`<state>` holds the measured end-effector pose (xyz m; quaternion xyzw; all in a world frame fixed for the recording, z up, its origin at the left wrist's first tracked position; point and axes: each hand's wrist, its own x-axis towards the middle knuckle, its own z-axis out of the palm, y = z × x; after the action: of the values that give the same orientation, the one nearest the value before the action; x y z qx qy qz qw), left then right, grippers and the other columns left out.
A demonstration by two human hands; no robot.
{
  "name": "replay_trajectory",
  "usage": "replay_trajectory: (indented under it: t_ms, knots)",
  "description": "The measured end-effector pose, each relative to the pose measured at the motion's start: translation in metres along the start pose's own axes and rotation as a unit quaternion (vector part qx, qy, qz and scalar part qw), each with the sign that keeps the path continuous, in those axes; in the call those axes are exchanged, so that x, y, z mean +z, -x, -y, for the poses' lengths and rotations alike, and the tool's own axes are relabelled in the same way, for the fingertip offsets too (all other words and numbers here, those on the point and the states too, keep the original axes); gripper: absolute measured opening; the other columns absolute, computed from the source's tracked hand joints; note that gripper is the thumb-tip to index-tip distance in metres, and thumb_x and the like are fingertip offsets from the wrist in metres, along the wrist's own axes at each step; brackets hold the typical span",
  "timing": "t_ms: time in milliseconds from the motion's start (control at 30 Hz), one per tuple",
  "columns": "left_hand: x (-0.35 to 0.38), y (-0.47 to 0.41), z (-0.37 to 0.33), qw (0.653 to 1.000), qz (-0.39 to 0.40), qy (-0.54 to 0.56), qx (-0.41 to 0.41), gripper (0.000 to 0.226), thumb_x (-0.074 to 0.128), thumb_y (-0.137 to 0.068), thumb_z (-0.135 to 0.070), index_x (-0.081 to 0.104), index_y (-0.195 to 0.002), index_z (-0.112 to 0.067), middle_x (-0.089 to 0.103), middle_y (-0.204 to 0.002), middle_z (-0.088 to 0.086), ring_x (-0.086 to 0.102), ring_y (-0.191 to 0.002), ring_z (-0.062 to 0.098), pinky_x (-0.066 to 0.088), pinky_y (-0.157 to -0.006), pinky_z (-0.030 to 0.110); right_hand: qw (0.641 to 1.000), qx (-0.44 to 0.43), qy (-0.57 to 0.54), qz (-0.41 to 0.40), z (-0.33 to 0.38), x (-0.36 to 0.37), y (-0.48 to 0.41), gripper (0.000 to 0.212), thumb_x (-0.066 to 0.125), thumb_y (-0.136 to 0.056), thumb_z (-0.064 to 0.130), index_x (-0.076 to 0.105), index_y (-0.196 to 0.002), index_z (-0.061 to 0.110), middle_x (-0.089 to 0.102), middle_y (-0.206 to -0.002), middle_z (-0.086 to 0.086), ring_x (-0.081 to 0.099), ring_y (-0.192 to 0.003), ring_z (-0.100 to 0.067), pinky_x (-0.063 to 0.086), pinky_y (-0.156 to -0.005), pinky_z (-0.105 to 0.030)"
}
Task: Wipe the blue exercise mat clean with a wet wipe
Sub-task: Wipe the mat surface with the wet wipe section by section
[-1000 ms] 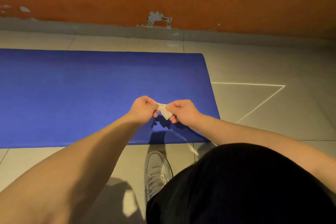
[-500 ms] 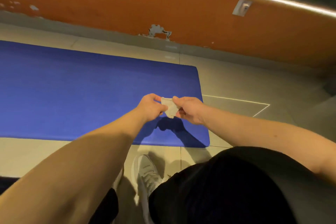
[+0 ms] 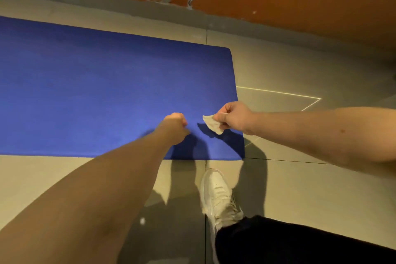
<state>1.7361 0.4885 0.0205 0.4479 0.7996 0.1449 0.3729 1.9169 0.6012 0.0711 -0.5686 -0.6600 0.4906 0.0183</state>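
While the wet wipe (image 3: 212, 124) hangs pinched in the right grip (image 3: 233, 119) at centre-right of the frame, the blue mat (image 3: 96, 92) lies directly beneath, long axis running off frame left. Left grip (image 3: 176, 126): clenched, apparently empty, just left of the wipe, not touching it.

your blue mat (image 3: 107, 92) lies flat; your crumpled white wipe (image 3: 212, 124) hangs pinched above its near right corner.

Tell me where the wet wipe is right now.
In the head view the wet wipe hangs pinched in the right hand, over the blue mat near its right end.
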Motion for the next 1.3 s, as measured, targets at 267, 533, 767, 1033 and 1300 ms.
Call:
replay_trajectory:
  t_ms: [267, 533, 767, 1033, 1300]
  knots:
    - [0.05, -0.026, 0.056, 0.968, -0.01, -0.246, -0.052, 0.06, 0.066, -0.091, -0.036, 0.041, -0.145, -0.022, 0.037, -0.146, 0.005, 0.032, -0.134, 0.03, 0.039, -0.098, 0.04, 0.979, -0.138, 0.146, -0.029, -0.058, 0.107, -0.043, 0.045, 0.073, -0.092, 0.022, 0.044, -0.059, 0.019, 0.041, -0.064, -0.002, 0.035, -0.061, -0.015, 0.034, -0.065, -0.032]
    - [0.051, -0.02, 0.075, 0.964, 0.006, -0.264, -0.045, 0.071, 0.067, -0.091, -0.04, 0.033, -0.152, -0.03, 0.027, -0.151, -0.001, 0.028, -0.131, 0.029, 0.038, -0.1, 0.037, 0.911, -0.292, 0.29, 0.024, -0.089, 0.162, -0.021, 0.017, 0.062, -0.098, 0.018, 0.074, -0.105, 0.007, 0.055, -0.114, -0.01, 0.047, -0.103, -0.032, 0.042, -0.088, -0.047]
    - [0.056, -0.017, 0.078, 0.966, -0.007, -0.255, -0.039, 0.074, 0.066, -0.092, -0.035, 0.028, -0.156, -0.03, 0.02, -0.156, 0.001, 0.025, -0.133, 0.03, 0.036, -0.106, 0.039, 0.839, -0.378, 0.388, 0.06, -0.095, 0.149, -0.028, 0.024, 0.058, -0.1, 0.022, 0.072, -0.119, 0.016, 0.054, -0.124, -0.008, 0.047, -0.11, -0.03, 0.043, -0.097, -0.046]
    - [0.06, -0.017, 0.082, 0.97, -0.024, -0.241, -0.03, 0.074, 0.067, -0.091, -0.038, 0.03, -0.155, -0.029, 0.021, -0.157, 0.002, 0.022, -0.137, 0.031, 0.035, -0.108, 0.041, 0.83, -0.315, 0.45, 0.098, -0.118, 0.157, -0.002, 0.061, 0.032, -0.108, 0.038, 0.014, -0.163, 0.018, 0.0, -0.171, -0.009, -0.008, -0.157, -0.031, 0.0, -0.127, -0.049]
    - [0.062, -0.016, 0.085, 0.971, -0.034, -0.238, -0.012, 0.075, 0.072, -0.087, -0.039, 0.036, -0.151, -0.026, 0.022, -0.158, 0.006, 0.023, -0.137, 0.034, 0.033, -0.102, 0.043, 0.805, -0.27, 0.513, 0.124, -0.11, 0.159, -0.01, 0.065, 0.021, -0.108, 0.051, -0.004, -0.163, 0.026, -0.02, -0.169, -0.002, -0.025, -0.154, -0.029, -0.01, -0.126, -0.049]
